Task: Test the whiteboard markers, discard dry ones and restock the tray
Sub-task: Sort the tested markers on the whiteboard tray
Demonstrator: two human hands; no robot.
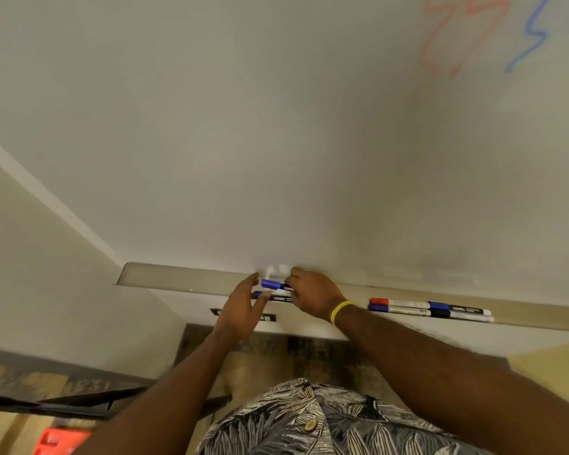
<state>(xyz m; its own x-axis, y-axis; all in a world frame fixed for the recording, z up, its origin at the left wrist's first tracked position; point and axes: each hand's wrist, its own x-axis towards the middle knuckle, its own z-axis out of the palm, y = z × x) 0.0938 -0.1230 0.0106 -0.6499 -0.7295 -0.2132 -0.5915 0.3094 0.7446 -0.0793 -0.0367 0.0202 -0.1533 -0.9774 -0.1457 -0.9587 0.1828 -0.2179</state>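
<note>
- Right hand (312, 297): the grip is clamped, fingers curled over the barrel of a blue-capped black-barrelled marker (276, 285). The marker lies level, its cap pointing left, just above the long grey metal tray (178, 279) fixed along the lower edge of the white whiteboard (276, 142).
- Left hand (240, 307): the grip is apart, with the fingers nearly straight. The forefinger tip is beside the held marker's cap, and the thumb lies across a second dark-capped marker (278, 297) directly below the first.
- The lower marker's far end runs under the right hand's fingers; whether they also hold it cannot be told.
- A yellow wristband (340, 311) sits on the right wrist.
- Four more markers lie in the tray, well to the right of the hands, in two touching rows:
  - a red-capped white marker (398, 303) end to end with a blue-capped dark marker (457, 309);
  - in front, a blue-capped white marker (395, 310) end to end with a black-capped white marker (463, 316).
- On the whiteboard's upper right are a red scribble (457, 37) and a blue scribble (532, 37).
</note>
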